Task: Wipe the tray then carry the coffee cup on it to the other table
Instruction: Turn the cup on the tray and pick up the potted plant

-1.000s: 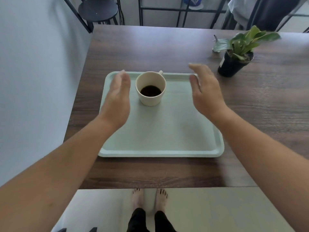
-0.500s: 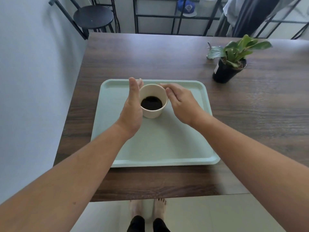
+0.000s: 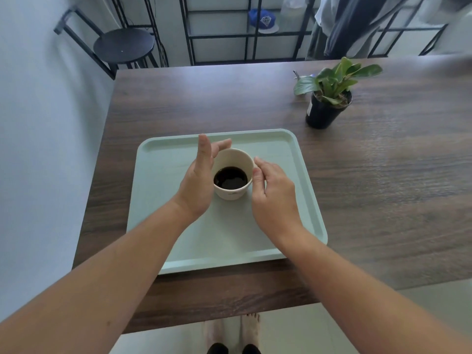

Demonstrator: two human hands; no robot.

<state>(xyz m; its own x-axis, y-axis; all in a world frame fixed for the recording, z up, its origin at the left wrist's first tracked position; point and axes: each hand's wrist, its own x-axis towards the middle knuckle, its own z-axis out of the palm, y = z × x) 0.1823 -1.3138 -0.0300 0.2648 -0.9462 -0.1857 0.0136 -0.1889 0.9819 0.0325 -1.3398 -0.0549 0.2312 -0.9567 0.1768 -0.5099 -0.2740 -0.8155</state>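
Observation:
A cream coffee cup [image 3: 232,194] with dark coffee in it stands on the far half of a pale green tray [image 3: 163,213]. The tray lies on a dark wooden table [image 3: 383,190]. My left hand [image 3: 198,185] presses against the cup's left side, with its fingers reaching round the back. My right hand [image 3: 273,198] is curled at the cup's right side, thumb and fingers at the rim. It hides the cup's handle. I cannot tell whether the cup rests on the tray or is just off it.
A potted plant [image 3: 328,103] stands on the table to the far right of the tray. A grey wall [image 3: 46,149] runs along the table's left edge. A black stool [image 3: 124,46] and a metal rack [image 3: 245,34] stand beyond the far edge.
Both hands came in from either side of the cup and closed on it. The view has shifted, so the tray appears lower and tilted.

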